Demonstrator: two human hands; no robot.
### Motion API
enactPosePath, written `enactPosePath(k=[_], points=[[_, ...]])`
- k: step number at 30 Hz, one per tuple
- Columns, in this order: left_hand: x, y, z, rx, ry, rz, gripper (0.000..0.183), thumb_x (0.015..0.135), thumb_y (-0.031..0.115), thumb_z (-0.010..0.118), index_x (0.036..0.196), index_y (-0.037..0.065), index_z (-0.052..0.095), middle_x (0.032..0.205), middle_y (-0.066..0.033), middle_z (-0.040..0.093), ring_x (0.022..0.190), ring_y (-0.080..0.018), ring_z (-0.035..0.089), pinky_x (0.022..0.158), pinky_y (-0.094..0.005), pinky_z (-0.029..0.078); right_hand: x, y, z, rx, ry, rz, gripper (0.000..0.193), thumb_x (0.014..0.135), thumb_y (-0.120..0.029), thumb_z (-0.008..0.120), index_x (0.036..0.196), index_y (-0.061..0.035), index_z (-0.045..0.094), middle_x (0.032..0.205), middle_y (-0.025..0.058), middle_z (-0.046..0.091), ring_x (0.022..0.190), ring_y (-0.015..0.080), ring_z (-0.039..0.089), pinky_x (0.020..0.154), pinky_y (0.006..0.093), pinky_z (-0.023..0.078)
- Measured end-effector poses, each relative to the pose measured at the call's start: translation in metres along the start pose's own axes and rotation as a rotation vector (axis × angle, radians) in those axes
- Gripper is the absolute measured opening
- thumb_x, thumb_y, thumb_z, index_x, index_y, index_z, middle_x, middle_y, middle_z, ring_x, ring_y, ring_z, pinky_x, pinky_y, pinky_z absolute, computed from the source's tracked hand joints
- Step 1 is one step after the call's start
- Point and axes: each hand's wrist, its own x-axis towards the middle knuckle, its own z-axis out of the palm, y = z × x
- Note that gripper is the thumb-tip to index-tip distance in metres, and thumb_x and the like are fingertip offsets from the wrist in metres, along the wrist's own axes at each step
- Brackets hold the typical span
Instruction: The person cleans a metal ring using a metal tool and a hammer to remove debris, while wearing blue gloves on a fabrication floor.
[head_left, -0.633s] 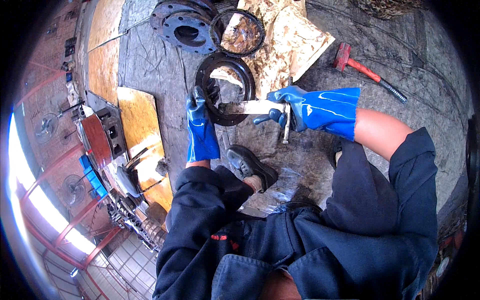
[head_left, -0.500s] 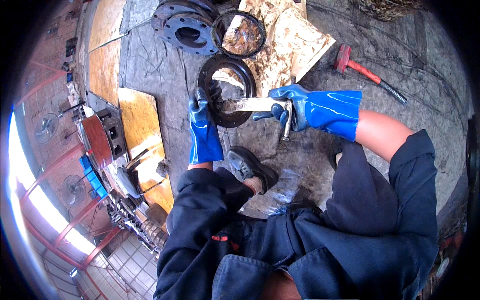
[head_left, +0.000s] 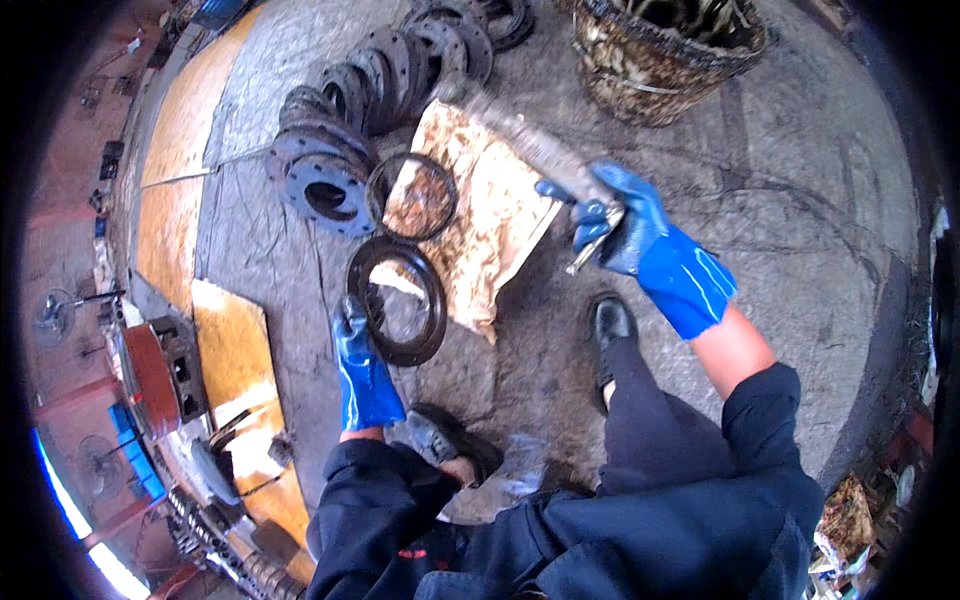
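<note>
My left hand (head_left: 359,362), in a blue rubber glove, has its fingers closed on the left edge of a dark flanged ring (head_left: 434,318). Through the ring's opening a wet-looking, pale patch shows. My right hand (head_left: 628,222), gloved alike, grips a long flat metal bar tool (head_left: 545,150) by its near end. A short metal crosspiece (head_left: 583,258) sticks out below that fist. The bar points away to the upper left, above stained cardboard, and its far end is blurred. Bar and ring are apart.
Oil-stained cardboard (head_left: 480,215) lies beyond the ring, with a thinner dark ring (head_left: 447,212) on its left edge. Several bolt-holed flanges (head_left: 350,205) line up at the far left. A grimy bucket (head_left: 650,85) stands at the back. Wooden boards (head_left: 235,340) lie leftward.
My right hand has swung the bar tool up and away from the ring. The left hand still holds the ring. The view has shifted, bringing the bucket and more flanges in; the red hammer is out of sight.
</note>
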Motion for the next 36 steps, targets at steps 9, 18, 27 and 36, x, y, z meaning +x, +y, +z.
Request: enactPosePath(k=[9, 18, 27, 36], points=[[-0.011, 0.020, 0.020, 0.053, 0.082, -0.007, 0.050, 0.097, 0.043, 0.046, 0.126, 0.003, 0.050, 0.119, -0.0127, 0.062, 0.094, -0.0210, 0.063, 0.081, -0.0340, 0.051, -0.017, -0.094, 0.039, -1.525, 0.692, -1.181, 0.046, 0.094, -0.040, 0.053, 0.114, -0.0001, 0.059, 0.080, 0.0080, 0.062, 0.065, 0.0090, 0.054, 0.058, 0.0267, 0.051], [-0.008, 0.004, 0.000, -0.006, 0.122, -0.050, 0.045, 0.097, 0.032, 0.048, 0.128, 0.000, 0.048, 0.122, -0.0144, 0.059, 0.101, -0.0242, 0.061, 0.084, -0.0371, 0.050, -0.044, -0.022, 0.082, -2.673, 1.166, -0.505, 0.044, 0.093, -0.018, 0.048, 0.136, -0.0103, 0.041, 0.106, 0.0221, 0.061, 0.086, 0.0332, 0.067, 0.067, 0.0467, 0.052], [0.012, -0.009, -0.024, -0.039, 0.020, 0.023, 0.054, 0.094, 0.041, 0.051, 0.131, 0.002, 0.046, 0.123, -0.0164, 0.059, 0.098, -0.0287, 0.064, 0.079, -0.0384, 0.052, 0.035, 0.061, 0.013, -1.369, -0.039, -0.023, 0.042, 0.092, -0.036, 0.058, 0.117, -0.0024, 0.058, 0.090, 0.0068, 0.067, 0.068, 0.0110, 0.059, 0.060, 0.0255, 0.050], [0.019, -0.013, -0.038, -0.079, -0.073, -0.072, 0.061, 0.091, 0.047, 0.054, 0.135, 0.006, 0.043, 0.127, -0.0157, 0.056, 0.103, -0.0293, 0.061, 0.083, -0.0384, 0.050, 0.128, 0.120, -0.028, -1.363, 0.002, 0.072, 0.039, 0.094, -0.039, 0.053, 0.105, -0.0031, 0.061, 0.084, 0.0090, 0.067, 0.061, 0.0111, 0.060, 0.054, 0.0259, 0.049]])
